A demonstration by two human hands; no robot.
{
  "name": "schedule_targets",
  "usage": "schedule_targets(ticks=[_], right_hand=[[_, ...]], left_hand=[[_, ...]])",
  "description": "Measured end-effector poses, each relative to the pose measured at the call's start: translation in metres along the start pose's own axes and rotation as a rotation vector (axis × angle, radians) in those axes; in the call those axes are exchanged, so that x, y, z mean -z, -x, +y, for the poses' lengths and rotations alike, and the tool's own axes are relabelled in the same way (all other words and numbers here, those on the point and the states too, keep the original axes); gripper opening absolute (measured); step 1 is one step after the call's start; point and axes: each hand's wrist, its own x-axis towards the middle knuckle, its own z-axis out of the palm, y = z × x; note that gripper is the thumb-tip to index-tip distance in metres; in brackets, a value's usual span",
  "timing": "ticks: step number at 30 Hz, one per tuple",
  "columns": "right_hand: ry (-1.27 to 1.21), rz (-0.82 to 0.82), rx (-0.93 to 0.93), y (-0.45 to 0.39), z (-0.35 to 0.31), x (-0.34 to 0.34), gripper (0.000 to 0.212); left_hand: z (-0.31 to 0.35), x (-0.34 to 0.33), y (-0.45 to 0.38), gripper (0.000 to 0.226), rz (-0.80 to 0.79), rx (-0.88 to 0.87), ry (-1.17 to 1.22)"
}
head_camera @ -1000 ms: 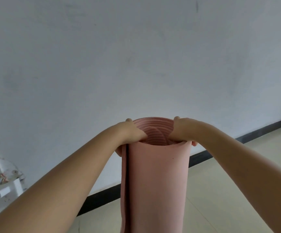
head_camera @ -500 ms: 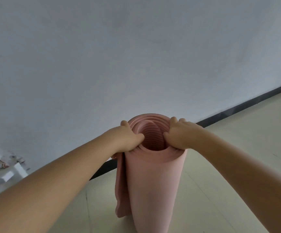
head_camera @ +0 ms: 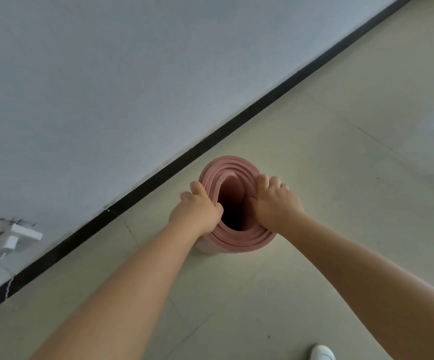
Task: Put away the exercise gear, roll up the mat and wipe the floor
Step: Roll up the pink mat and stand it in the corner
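A pink exercise mat (head_camera: 230, 166), rolled into a tube, stands upright on the pale tiled floor close to the wall. I look almost straight down into its hollow core. My left hand (head_camera: 197, 210) grips the left side of the roll's top rim, thumb inside the core and fingers outside. My right hand (head_camera: 275, 201) grips the right side of the rim the same way. The lower part of the roll is hidden behind its own top end and my hands.
A black skirting board (head_camera: 236, 123) runs diagonally along the grey-white wall just behind the mat. A white rack or frame (head_camera: 13, 237) stands at the far left by the wall. My white shoe (head_camera: 322, 353) shows at the bottom right.
The view has tipped downward from the wall to the floor. The mat has come down and now stands on end on the floor, seen from above. Both hands keep their grip on its rim.
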Motion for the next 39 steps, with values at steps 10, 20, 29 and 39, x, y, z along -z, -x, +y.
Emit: schedule_targets(ticks=[10, 20, 29, 39], right_hand=[[-0.211, -0.031, -0.19, 0.076, 0.116, 0.074, 0.027], [-0.198, 0.067, -0.341, 0.119, 0.282, 0.235, 0.036], [-0.225, 0.075, -0.647, 0.099, 0.418, 0.371, 0.033], [-0.292, 0.354, -0.847, 0.075, 0.551, 0.492, 0.029]], left_hand=[[0.121, 0.01, 0.074, 0.033, 0.067, -0.12, -0.153], [0.335, 0.059, 0.122, 0.035, -0.026, -0.34, -0.221], [0.544, 0.139, 0.115, 0.039, -0.013, -0.688, -0.342], [0.764, 0.208, 0.114, 0.038, 0.135, -0.936, -0.45]])
